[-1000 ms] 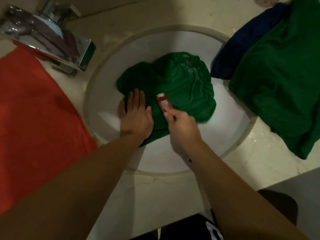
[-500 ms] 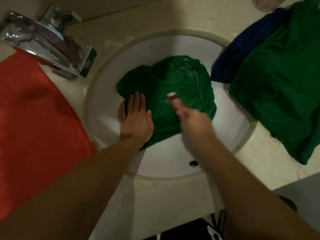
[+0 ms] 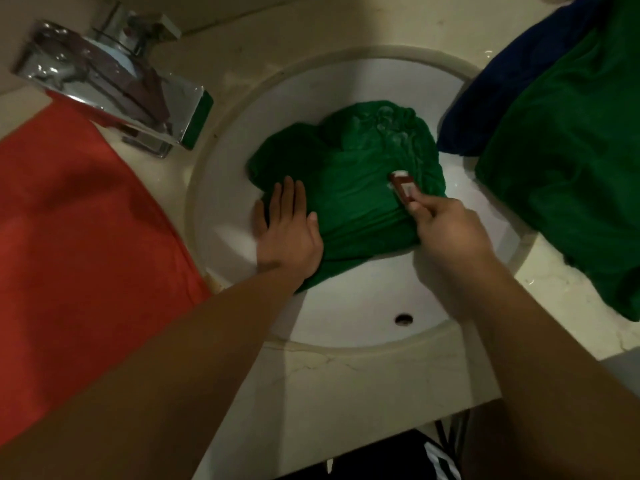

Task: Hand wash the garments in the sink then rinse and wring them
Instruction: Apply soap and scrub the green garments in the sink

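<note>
Head view: washing stage, with rinsing and wringing not yet begun. A green garment (image 3: 356, 202) lies bunched in the sink (image 3: 346, 306), toward its far side, with pale suds (image 3: 384, 123) on its far folds. The left hand (image 3: 287, 233) lies flat on the garment's near-left edge. Its fingers (image 3: 289, 195) are straight and held together, pressing the cloth against the basin. The right hand (image 3: 446, 230) pinches a small red bar (image 3: 402, 185) between thumb and fingertips, and the bar's white end touches the garment's right part. Whether the bar is soap or a brush cannot be told. The faucet (image 3: 114, 84) stands at far left, and no running water is visible. An orange cloth (image 3: 79, 237) lies on the tabletop (image 3: 346, 393) left of the sink. A blue garment (image 3: 512, 88) and a green heap (image 3: 571, 168) lie to the right, both overlapping the sink's rim.

Likely hazards:
- **Slipping bar:** it is held only by its near end and is probably wet, so it may slip from the pinch and slide into the basin.
- **Dragging cloth:** if the left hand eases its pressure, the cloth would drag along with the bar and bunch up instead of being scrubbed.
- **Overhanging garments:** the garments on the right rim could catch splashes or slip in before their turn.
- **Uneven washing:** suds show on one area only, so the wash may be uneven unless the folds are opened.
</note>
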`<state>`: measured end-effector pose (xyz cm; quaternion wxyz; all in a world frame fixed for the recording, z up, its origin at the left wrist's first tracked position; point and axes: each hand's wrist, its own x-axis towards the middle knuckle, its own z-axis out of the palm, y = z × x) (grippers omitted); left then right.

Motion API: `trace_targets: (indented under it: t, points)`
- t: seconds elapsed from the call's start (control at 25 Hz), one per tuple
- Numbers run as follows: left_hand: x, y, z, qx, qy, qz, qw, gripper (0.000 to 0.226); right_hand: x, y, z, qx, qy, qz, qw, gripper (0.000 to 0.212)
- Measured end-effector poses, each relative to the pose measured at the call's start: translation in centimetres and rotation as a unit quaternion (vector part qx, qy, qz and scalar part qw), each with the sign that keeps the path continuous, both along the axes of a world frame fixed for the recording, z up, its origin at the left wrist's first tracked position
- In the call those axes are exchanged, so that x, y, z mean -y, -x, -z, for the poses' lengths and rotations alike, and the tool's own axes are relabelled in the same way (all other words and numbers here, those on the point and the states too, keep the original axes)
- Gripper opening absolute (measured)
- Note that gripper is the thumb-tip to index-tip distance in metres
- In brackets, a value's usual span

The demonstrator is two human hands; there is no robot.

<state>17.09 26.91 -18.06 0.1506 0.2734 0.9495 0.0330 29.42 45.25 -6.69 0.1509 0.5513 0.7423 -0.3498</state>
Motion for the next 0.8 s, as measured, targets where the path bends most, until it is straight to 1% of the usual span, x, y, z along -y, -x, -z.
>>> trace_targets:
  t: [0.04,0.08,0.16,0.2,0.24,0.28,0.36,0.4,0.44,0.52,0.56,0.6,0.64,0.72,0.76,0.8]
  points:
    - [0.0,0.1,0.1,-0.002,-0.001,-0.001,1.0,0.064,0.3,0.8,0.2,0.0,0.007,-0.014,1.0,0.035]
    - [0.0,0.0,0.2,-0.002,0.002,-0.002,1.0,0.064,1.8,1.7,0.1,-0.017,0.028,-0.05,0.998,0.033]
    - [0.0,-0.1,0.2,-0.011,0.009,-0.004,1.0,0.065,6.2,2.1,0.2,-0.039,0.076,-0.156,0.984,0.031]
    - [-0.1,0.0,0.1,-0.009,0.008,-0.007,1.0,0.064,7.5,1.5,0.0,-0.038,0.073,-0.2,0.976,0.031]
    - [0.0,0.0,0.0,-0.001,0.006,-0.008,1.0,0.063,7.3,0.5,-0.3,-0.02,0.05,-0.215,0.975,0.032]
    - [0.0,-0.1,0.0,0.004,0.002,-0.007,1.0,0.062,5.8,-0.4,-0.4,0.01,0.033,-0.202,0.979,0.032]
    - [0.1,-0.2,-0.2,0.003,-0.006,-0.005,1.0,0.061,2.5,-1.7,-1.0,0.062,-0.001,-0.145,0.988,0.033]
    - [0.1,-0.3,-0.3,0.001,-0.006,-0.005,1.0,0.061,2.2,-1.7,-1.3,0.073,-0.012,-0.13,0.989,0.034]
    - [0.0,-0.4,-0.3,-0.007,-0.004,-0.004,1.0,0.062,2.7,-0.9,-1.4,0.064,-0.007,-0.131,0.989,0.034]
    - [0.0,-0.4,-0.1,-0.015,-0.003,-0.008,1.0,0.063,6.0,0.7,-1.2,0.008,0.023,-0.205,0.978,0.034]
    - [-0.1,-0.2,-0.1,-0.012,-0.007,-0.009,1.0,0.063,7.3,0.7,-1.3,-0.007,0.03,-0.252,0.967,0.034]
    - [0.0,-0.2,-0.1,-0.007,-0.008,-0.009,1.0,0.063,7.3,0.2,-1.5,0.0,0.019,-0.278,0.96,0.035]
    - [0.0,-0.2,-0.1,-0.007,-0.009,-0.008,1.0,0.063,5.6,-0.4,-1.8,0.036,0.0,-0.282,0.959,0.035]
    - [0.0,-0.2,-0.1,-0.014,-0.013,-0.005,1.0,0.063,0.7,-2.0,-2.2,0.143,-0.054,-0.284,0.947,0.037]
    - [0.0,-0.2,0.0,-0.015,-0.013,-0.003,1.0,0.063,-0.9,-2.2,-2.7,0.184,-0.079,-0.27,0.942,0.039]
    - [0.0,-0.3,0.1,-0.017,-0.013,-0.003,1.0,0.064,-1.3,-1.9,-2.6,0.189,-0.083,-0.242,0.948,0.037]
